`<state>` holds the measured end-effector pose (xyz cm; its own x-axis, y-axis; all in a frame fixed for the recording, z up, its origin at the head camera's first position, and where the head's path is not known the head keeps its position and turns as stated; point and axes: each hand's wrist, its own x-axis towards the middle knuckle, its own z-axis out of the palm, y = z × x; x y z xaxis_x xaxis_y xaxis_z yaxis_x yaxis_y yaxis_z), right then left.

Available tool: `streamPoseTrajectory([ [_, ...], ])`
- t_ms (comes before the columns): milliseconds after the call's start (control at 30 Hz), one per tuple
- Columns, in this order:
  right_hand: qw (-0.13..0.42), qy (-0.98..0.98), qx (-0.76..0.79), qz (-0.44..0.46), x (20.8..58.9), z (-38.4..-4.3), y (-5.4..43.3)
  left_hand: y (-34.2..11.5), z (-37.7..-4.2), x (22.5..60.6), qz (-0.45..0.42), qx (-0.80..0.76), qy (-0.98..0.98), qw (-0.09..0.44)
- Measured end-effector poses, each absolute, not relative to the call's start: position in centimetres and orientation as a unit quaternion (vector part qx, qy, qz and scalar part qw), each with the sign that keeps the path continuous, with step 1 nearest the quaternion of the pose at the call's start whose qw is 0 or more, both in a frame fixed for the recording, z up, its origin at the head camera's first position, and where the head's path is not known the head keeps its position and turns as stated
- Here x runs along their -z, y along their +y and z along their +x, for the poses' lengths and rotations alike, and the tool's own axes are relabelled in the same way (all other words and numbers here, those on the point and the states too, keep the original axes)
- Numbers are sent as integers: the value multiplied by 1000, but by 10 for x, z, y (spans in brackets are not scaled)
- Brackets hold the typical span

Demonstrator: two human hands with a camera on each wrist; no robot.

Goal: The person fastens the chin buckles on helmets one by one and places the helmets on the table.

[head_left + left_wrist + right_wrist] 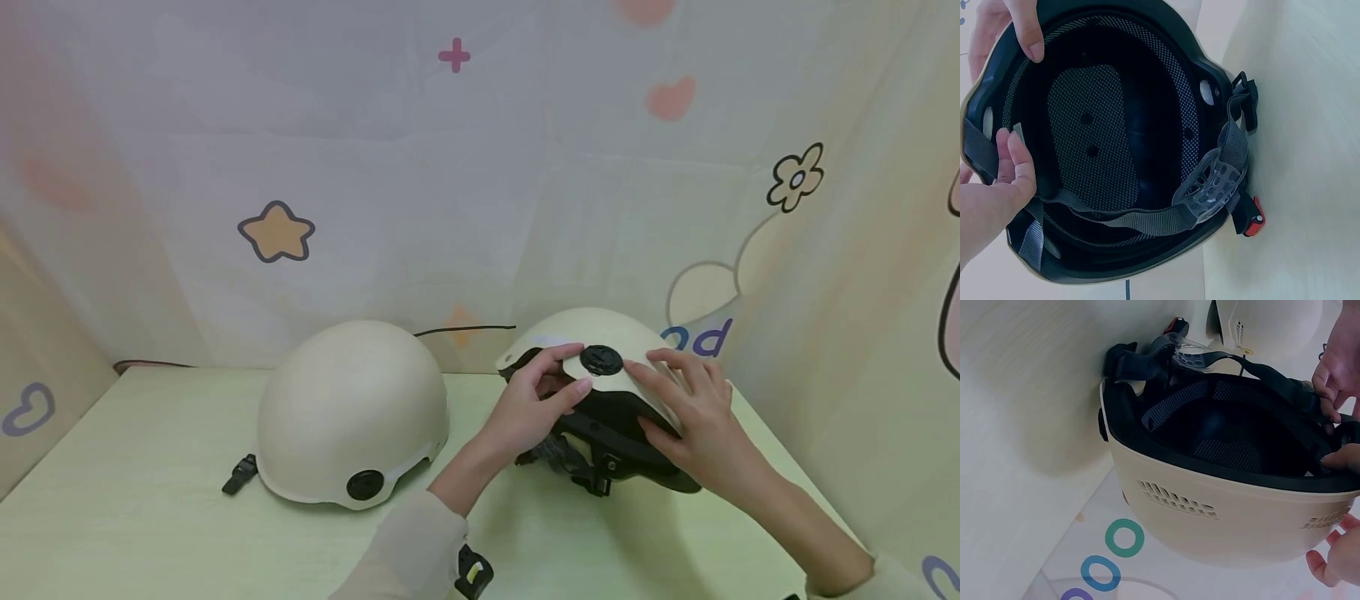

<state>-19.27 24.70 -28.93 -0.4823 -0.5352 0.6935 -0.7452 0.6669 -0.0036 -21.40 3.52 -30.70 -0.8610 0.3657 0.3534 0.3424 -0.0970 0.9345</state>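
Note:
A cream helmet with a black round disc on its side is held tilted on its side at the right of the table. My left hand grips its rim beside the disc, fingertips reaching inside in the left wrist view. From the other side my right hand grips the shell, with its thumb over the rim and fingers spread outside. The left wrist view looks into the dark padded lining. A grey strap with a clear chin cup hangs across the opening.
A second cream helmet stands dome up on the left of the pale table, a black buckle beside it. Behind hangs a printed curtain. A red-and-black buckle dangles near the tabletop in the left wrist view.

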Motion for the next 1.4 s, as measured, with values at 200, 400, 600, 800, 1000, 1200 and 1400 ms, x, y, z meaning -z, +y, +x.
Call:
streamPoseTrajectory([
  [200,352,-842,-149,380,290,-192,247,32,-216,309,284,-666,690,7],
  [400,371,-834,-141,382,290,-192,246,30,-216,311,300,-645,702,10],
  [600,362,-838,-186,363,291,-195,248,28,-216,313,301,-652,695,35],
  [800,350,-858,-227,298,292,-198,256,28,-217,315,305,-654,690,55],
  [1000,318,-879,-274,226,298,-197,268,30,-220,319,328,-644,687,71],
  [1200,316,-872,-311,208,300,-196,269,27,-224,323,322,-632,701,74],
  [1400,299,-878,-328,178,302,-196,273,17,-225,325,304,-628,712,77],
])
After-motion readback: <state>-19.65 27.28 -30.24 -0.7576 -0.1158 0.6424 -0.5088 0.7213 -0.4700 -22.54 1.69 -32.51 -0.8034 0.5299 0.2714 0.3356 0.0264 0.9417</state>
